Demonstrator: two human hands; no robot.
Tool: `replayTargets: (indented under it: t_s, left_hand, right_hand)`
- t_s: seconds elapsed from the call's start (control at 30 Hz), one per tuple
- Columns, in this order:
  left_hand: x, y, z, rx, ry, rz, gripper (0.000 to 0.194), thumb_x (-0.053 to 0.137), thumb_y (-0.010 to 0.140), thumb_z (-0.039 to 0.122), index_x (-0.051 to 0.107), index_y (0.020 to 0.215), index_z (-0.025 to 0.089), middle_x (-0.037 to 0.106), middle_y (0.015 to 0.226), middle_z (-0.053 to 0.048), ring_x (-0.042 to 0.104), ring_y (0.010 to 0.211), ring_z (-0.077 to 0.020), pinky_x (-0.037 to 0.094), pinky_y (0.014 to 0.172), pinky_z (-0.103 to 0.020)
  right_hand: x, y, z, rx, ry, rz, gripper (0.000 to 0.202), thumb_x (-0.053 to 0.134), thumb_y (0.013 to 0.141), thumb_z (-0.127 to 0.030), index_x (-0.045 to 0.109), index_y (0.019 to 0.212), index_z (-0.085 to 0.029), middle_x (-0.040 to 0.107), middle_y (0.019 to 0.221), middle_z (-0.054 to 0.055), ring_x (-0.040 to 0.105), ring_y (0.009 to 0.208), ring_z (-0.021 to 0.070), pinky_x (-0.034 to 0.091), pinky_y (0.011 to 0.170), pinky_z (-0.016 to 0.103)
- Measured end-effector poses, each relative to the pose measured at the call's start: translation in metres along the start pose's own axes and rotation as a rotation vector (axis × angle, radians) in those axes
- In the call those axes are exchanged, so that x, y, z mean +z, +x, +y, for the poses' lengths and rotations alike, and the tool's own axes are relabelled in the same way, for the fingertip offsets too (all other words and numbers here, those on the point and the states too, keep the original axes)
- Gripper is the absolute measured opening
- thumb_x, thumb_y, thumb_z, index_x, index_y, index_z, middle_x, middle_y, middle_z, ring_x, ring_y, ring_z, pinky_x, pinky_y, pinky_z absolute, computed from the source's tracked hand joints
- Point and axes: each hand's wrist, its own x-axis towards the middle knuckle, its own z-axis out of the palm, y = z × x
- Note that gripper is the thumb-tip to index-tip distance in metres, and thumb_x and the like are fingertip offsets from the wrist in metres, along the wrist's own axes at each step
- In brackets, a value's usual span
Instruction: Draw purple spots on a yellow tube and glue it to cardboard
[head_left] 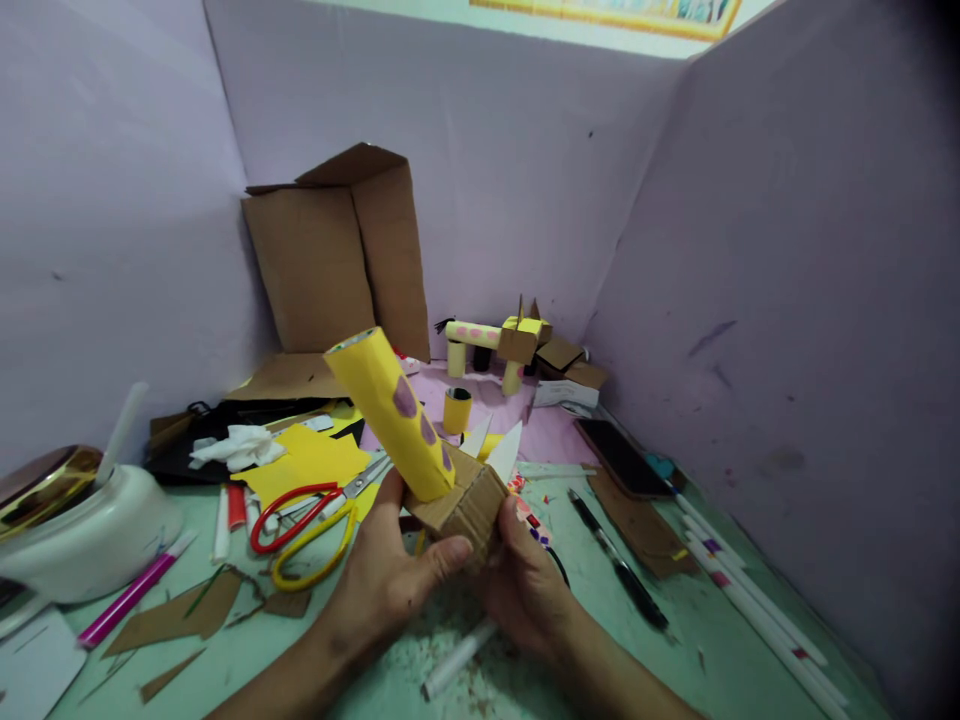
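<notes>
Between my two hands is a small cardboard box, held up above the green tabletop. A yellow paper tube with purple spots is joined to it and leans up to the left. Two white pointed pieces stick up at the box's far side. My left hand grips the box from the left, thumb along its near face. On the right side, my right hand closes round it, its lower fingers partly hidden. Just left of the box lie scissors with red and yellow handles.
At the back stands a spotted yellow cardboard animal near a large open carton. A white pot, a magenta marker and cardboard scraps are on the left. To the right lie a pen, a phone and white sticks.
</notes>
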Motion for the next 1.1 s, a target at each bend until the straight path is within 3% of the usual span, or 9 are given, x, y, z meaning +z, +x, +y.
replayTargets:
  t_s: [0.1, 0.2, 0.3, 0.53, 0.77, 0.93, 1.1]
  left_hand:
    - [-0.003, 0.003, 0.001, -0.066, -0.038, -0.017, 0.067, 0.083, 0.06, 0.033, 0.058, 0.121, 0.02, 0.07, 0.108, -0.011, 0.066, 0.095, -0.0324, 0.053, 0.079, -0.037]
    - [-0.007, 0.007, 0.001, -0.082, -0.159, -0.042, 0.066, 0.079, 0.067, 0.035, 0.054, 0.126, 0.02, 0.07, 0.113, -0.009, 0.064, 0.104, -0.0307, 0.051, 0.087, -0.036]
    - [-0.013, 0.011, 0.005, -0.099, -0.281, 0.024, 0.064, 0.077, 0.068, 0.034, 0.055, 0.126, 0.021, 0.07, 0.113, -0.007, 0.062, 0.109, -0.0284, 0.05, 0.091, -0.034]
    - [-0.03, 0.02, 0.021, -0.182, -0.406, 0.112, 0.049, 0.075, 0.066, 0.028, 0.064, 0.113, 0.019, 0.072, 0.107, -0.006, 0.065, 0.101, -0.0278, 0.055, 0.075, -0.032]
    - [-0.041, 0.032, 0.033, -0.354, -0.778, 0.239, 0.038, 0.055, 0.078, 0.024, 0.063, 0.115, 0.024, 0.076, 0.084, -0.004, 0.069, 0.086, -0.0273, 0.058, 0.068, -0.039]
    - [-0.043, 0.034, 0.028, -0.381, -0.887, 0.164, 0.034, 0.046, 0.088, 0.039, 0.062, 0.115, 0.028, 0.076, 0.096, -0.007, 0.07, 0.085, -0.0279, 0.058, 0.068, -0.045]
    - [-0.044, 0.035, 0.025, -0.37, -0.894, 0.14, 0.037, 0.042, 0.09, 0.043, 0.061, 0.118, 0.028, 0.076, 0.097, -0.008, 0.07, 0.086, -0.028, 0.057, 0.072, -0.046]
  right_hand:
    - [0.004, 0.0, -0.002, -0.042, -0.027, 0.008, 0.052, 0.069, 0.071, -0.062, 0.071, 0.104, -0.022, 0.075, 0.101, 0.009, 0.061, 0.113, 0.0309, 0.046, 0.099, 0.047]
    - [0.003, -0.001, -0.006, -0.061, -0.008, -0.008, 0.048, 0.072, 0.072, -0.055, 0.07, 0.107, -0.022, 0.072, 0.111, 0.009, 0.058, 0.118, 0.0304, 0.044, 0.101, 0.046]
    - [-0.004, -0.001, -0.008, -0.064, 0.037, 0.023, 0.052, 0.079, 0.067, -0.047, 0.067, 0.11, -0.022, 0.066, 0.123, 0.01, 0.055, 0.121, 0.0299, 0.042, 0.103, 0.046]
    - [-0.018, 0.002, -0.005, -0.024, 0.102, 0.132, 0.06, 0.087, 0.058, -0.042, 0.065, 0.109, -0.019, 0.06, 0.126, 0.014, 0.053, 0.12, 0.0289, 0.043, 0.098, 0.044]
    - [-0.014, 0.001, -0.009, -0.032, 0.097, 0.193, 0.065, 0.088, 0.053, -0.045, 0.066, 0.108, -0.019, 0.059, 0.126, 0.014, 0.051, 0.12, 0.0319, 0.044, 0.095, 0.047]
    - [-0.015, 0.003, -0.011, -0.081, 0.076, 0.21, 0.063, 0.089, 0.051, -0.045, 0.068, 0.106, -0.02, 0.061, 0.12, 0.013, 0.055, 0.113, 0.031, 0.046, 0.092, 0.046]
    - [-0.015, 0.002, -0.018, -0.158, 0.018, 0.221, 0.062, 0.09, 0.051, -0.041, 0.067, 0.106, -0.021, 0.062, 0.117, 0.012, 0.058, 0.107, 0.0297, 0.048, 0.09, 0.045]
